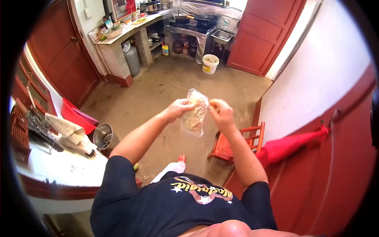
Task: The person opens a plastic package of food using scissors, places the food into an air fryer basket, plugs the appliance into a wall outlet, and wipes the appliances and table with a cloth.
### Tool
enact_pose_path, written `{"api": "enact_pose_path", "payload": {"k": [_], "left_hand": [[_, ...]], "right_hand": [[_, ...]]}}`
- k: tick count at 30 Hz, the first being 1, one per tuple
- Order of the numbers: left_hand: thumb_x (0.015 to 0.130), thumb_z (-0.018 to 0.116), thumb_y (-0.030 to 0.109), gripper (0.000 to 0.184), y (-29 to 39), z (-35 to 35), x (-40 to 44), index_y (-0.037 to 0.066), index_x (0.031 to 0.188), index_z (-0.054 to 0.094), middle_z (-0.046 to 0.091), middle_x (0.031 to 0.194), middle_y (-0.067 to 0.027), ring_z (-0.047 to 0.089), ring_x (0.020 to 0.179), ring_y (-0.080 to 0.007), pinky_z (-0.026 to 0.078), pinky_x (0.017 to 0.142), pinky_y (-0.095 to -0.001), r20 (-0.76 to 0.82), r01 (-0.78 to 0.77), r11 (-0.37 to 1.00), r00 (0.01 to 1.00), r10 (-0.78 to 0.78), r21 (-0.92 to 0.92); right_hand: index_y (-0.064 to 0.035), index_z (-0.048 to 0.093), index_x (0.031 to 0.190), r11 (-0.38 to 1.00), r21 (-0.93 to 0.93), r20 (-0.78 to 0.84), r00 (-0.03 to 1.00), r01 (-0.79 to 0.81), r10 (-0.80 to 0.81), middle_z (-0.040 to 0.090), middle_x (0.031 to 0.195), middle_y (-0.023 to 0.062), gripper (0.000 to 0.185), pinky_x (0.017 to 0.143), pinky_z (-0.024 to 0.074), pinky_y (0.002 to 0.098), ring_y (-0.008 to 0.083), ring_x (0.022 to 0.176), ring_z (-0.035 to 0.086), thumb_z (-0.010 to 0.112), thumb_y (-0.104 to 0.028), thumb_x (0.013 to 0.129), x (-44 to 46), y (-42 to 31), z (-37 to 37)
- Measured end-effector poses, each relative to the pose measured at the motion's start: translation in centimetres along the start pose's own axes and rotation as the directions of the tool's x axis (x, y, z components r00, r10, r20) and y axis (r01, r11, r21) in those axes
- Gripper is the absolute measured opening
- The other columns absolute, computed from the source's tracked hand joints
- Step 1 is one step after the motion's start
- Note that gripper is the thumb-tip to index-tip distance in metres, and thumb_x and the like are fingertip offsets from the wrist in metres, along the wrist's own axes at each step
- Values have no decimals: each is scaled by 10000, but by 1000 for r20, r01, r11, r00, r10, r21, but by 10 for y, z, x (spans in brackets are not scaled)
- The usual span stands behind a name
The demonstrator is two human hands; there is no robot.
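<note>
While the left hand (179, 110) grips the clear plastic bag (194, 114), the right hand's (222, 113) grip is closed at its edge.

One plastic bag (194, 114) is between the left grip (189, 106) and the right grip (212, 106). Beyond both: two red doors (266, 37), one gas cylinder (132, 61), one white bucket (210, 64), one sink (222, 37). Left of them: one metal pail (106, 137).
</note>
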State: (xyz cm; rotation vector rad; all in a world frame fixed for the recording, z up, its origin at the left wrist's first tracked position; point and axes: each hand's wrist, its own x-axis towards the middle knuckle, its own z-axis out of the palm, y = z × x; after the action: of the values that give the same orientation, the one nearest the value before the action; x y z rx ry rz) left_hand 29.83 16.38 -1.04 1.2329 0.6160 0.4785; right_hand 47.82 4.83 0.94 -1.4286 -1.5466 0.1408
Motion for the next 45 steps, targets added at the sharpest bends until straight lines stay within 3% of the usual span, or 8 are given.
{"api": "enact_pose_path", "payload": {"k": [6, 8, 24, 28, 32, 38, 41, 45], "left_hand": [[796, 633, 172, 284, 48, -33, 153, 47, 1049, 612, 608, 964, 19, 527, 838, -48, 423, 762, -219, 415, 41, 978, 901, -125, 205], [791, 640, 166, 273, 67, -41, 209, 40, 1032, 613, 604, 951, 15, 524, 853, -66, 408, 825, -238, 443, 35, 978, 888, -124, 204], [854, 553, 150, 167, 87, -69, 633, 3, 905, 613, 588, 818, 13, 507, 758, -46, 434, 679, -215, 103, -233, 915, 972, 210, 331], [778, 593, 78, 96, 105, -81, 717, 18, 849, 620, 578, 751, -82, 558, 700, -188, 440, 642, -290, 117, -428, 507, 837, 534, 748], [746, 621, 81, 93, 113, -106, 789, 25, 819, 623, 547, 733, -108, 546, 700, -253, 435, 635, -325, 53, -430, 460, 773, 632, 777], [696, 625, 61, 85, 134, -133, 889, 42, 779, 621, 546, 703, -98, 540, 670, -292, 446, 590, -348, 1, -373, 312, 644, 765, 874], [676, 630, 57, 75, 130, -156, 953, 49, 750, 617, 548, 697, -103, 547, 671, -293, 454, 582, -358, 44, -371, 245, 624, 780, 896], [698, 622, 54, 33, 150, -185, 1036, 45, 727, 610, 570, 707, -113, 563, 678, -292, 465, 594, -358, 84, -417, 234, 616, 783, 879]], "right_hand": [[0, 610, 946, 909, 333, 395, 912, -251, 107, 639, 887, 98, 230, 697, 467, 285, 143, 767, 577, 624, -162, 783, 181, 110, -3], [3, 630, 883, 860, 268, 705, 697, -434, 132, 613, 816, 25, 159, 704, 442, 253, 94, 767, 536, 617, -127, 793, 230, 144, -7], [7, 637, 780, 859, 184, 574, 762, -478, 301, 591, 645, 29, 142, 551, 445, 247, 85, 612, 537, 598, -125, 742, 494, 461, -22], [3, 630, 785, 972, -4, 644, 743, -233, 181, 582, 627, 47, 141, 533, 454, 250, 95, 582, 540, 586, -130, 774, 574, 515, -23], [-4, 616, 739, 995, -8, 712, 698, -99, 75, 582, 634, 151, 141, 566, 448, 323, 210, 587, 574, 569, -135, 715, 650, 566, -4], [-5, 628, 727, 960, 55, 614, 767, -273, 183, 592, 657, 177, 153, 608, 464, 350, 260, 620, 596, 570, -141, 687, 731, 655, 37], [-1, 604, 732, 971, 6, 614, 767, -239, 185, 544, 576, 62, 150, 523, 418, 277, 103, 555, 510, 567, -141, 691, 767, 713, 54], [11, 621, 770, 821, 119, 779, 565, -558, 270, 576, 648, 46, 200, 518, 461, 266, 107, 584, 546, 574, -182, 748, 837, 775, 57]]}}
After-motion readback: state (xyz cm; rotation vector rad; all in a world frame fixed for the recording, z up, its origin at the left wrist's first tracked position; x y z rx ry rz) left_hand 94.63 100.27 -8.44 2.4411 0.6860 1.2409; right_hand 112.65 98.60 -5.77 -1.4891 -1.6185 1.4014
